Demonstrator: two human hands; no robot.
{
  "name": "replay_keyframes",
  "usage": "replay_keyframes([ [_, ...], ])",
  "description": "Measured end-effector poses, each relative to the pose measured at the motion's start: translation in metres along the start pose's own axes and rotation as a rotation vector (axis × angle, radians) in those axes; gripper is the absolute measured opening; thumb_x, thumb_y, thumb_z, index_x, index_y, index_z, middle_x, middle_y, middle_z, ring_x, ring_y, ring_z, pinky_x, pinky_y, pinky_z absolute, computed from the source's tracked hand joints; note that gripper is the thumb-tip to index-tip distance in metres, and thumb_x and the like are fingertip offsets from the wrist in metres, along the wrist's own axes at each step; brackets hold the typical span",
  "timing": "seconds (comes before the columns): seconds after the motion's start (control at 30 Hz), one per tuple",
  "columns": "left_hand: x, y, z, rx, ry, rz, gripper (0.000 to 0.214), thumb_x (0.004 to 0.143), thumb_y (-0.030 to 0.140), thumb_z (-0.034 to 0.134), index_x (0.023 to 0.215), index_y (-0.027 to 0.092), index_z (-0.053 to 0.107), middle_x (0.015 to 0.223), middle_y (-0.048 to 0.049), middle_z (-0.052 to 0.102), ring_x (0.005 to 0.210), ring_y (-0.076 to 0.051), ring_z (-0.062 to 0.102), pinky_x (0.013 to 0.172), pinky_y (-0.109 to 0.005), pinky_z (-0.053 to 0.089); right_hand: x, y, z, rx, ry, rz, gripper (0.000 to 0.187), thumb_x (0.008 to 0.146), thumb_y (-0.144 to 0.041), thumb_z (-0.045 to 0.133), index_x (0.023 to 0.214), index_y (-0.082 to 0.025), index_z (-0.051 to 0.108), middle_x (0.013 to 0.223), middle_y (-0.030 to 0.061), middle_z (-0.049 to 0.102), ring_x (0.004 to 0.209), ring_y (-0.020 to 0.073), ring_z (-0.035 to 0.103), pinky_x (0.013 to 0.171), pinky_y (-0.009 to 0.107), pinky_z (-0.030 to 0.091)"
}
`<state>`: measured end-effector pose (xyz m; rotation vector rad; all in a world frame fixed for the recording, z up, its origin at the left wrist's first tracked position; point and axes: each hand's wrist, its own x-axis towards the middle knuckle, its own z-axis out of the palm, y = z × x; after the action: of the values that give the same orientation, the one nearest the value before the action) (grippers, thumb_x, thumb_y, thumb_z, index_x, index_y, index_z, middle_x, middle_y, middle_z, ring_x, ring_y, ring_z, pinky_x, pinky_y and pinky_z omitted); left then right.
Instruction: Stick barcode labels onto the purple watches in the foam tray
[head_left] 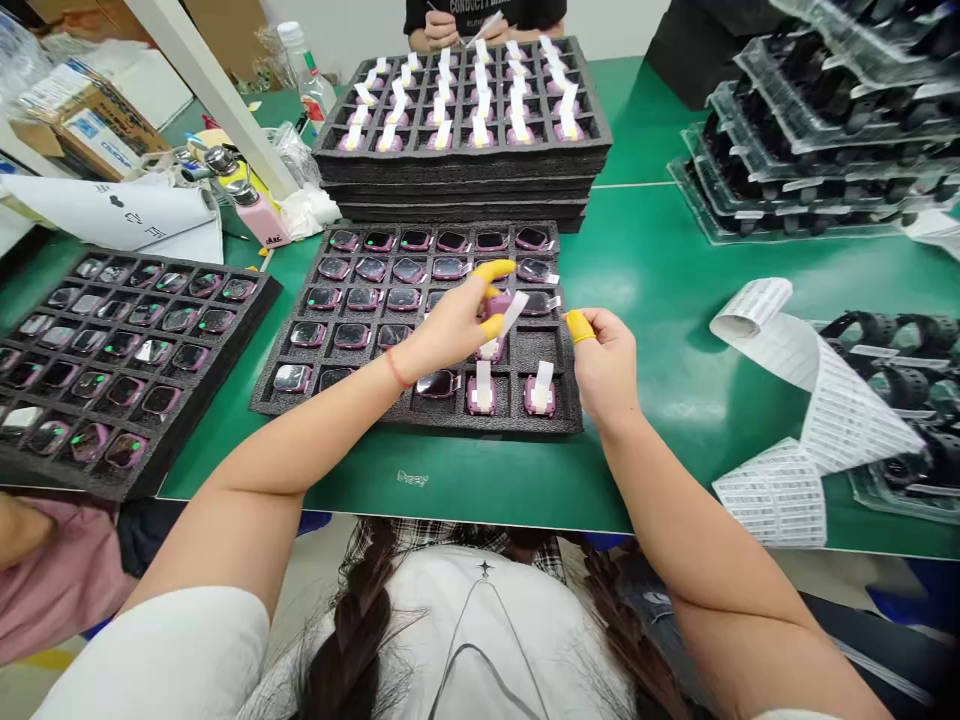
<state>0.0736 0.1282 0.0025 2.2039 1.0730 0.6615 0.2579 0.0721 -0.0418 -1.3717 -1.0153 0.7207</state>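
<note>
My left hand [448,322], with yellow finger cots on its fingertips, pinches a purple watch case [496,304] above a black foam tray [420,420]. A white paper tab [514,313] sticks out from this case; the fingers partly cover it. Beside the tray's right edge, my right hand [611,370] is closed, its yellow-capped thumb pressed to the fingers. Whatever it pinches, if anything, is too small to name. Most compartments hold watch cases screen up. Two in the front row, a watch case [481,392] and another watch case [540,392], lie back up with white tabs.
Behind stands a foam tray stack [450,190] topped with tabbed watch cases; a person's hands [442,30] work beyond it. At left lies another watch tray [247,320], near a pink bottle [259,215]. Label sheets [847,410] and clear plastic trays [795,130] occupy the right.
</note>
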Motion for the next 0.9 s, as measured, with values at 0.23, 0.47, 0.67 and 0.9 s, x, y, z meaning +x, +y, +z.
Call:
replay_keyframes([
  [0.23,-0.104,-0.015,0.010,-0.664,-0.085,-0.262,0.037,0.083,0.018,0.060,0.119,0.020,0.051,0.113,-0.0085,0.063,0.100,-0.017,0.067,0.082,-0.030,0.059,-0.045,-0.011,0.017,-0.310,-0.615,-0.426,0.022,0.086,-0.041,0.064,0.095,-0.021,0.065,0.092,0.0059,0.070,0.087,0.0214,0.062,0.078,0.037,0.047],
  [0.47,-0.121,-0.024,0.024,-0.113,0.028,0.018,0.030,0.091,0.025,0.060,0.120,0.020,0.053,0.114,-0.0083,0.064,0.104,-0.020,0.061,0.093,-0.039,0.052,-0.057,-0.006,0.024,-0.413,-0.699,-0.344,0.008,0.087,-0.027,0.064,0.090,-0.020,0.062,0.080,0.0017,0.068,0.075,0.0173,0.061,0.072,0.033,0.047],
  [0.67,-0.123,-0.033,0.024,0.012,0.054,0.176,0.039,0.088,0.030,0.067,0.122,0.018,0.052,0.114,-0.0091,0.064,0.107,-0.021,0.059,0.092,-0.037,0.051,-0.061,-0.011,0.021,-0.480,-0.619,-0.685,0.006,0.089,-0.017,0.060,0.085,-0.021,0.064,0.089,0.0050,0.067,0.085,0.0176,0.060,0.073,0.034,0.048],
  [0.9,-0.122,-0.030,0.025,-0.030,0.122,0.271,0.016,0.089,0.022,0.065,0.104,0.020,0.060,0.108,-0.0067,0.068,0.106,-0.018,0.062,0.093,-0.035,0.051,-0.058,-0.023,0.014,-0.466,-0.761,-0.997,0.010,0.088,-0.015,0.059,0.087,-0.023,0.064,0.080,0.0013,0.068,0.073,0.0140,0.059,0.063,0.030,0.044],
])
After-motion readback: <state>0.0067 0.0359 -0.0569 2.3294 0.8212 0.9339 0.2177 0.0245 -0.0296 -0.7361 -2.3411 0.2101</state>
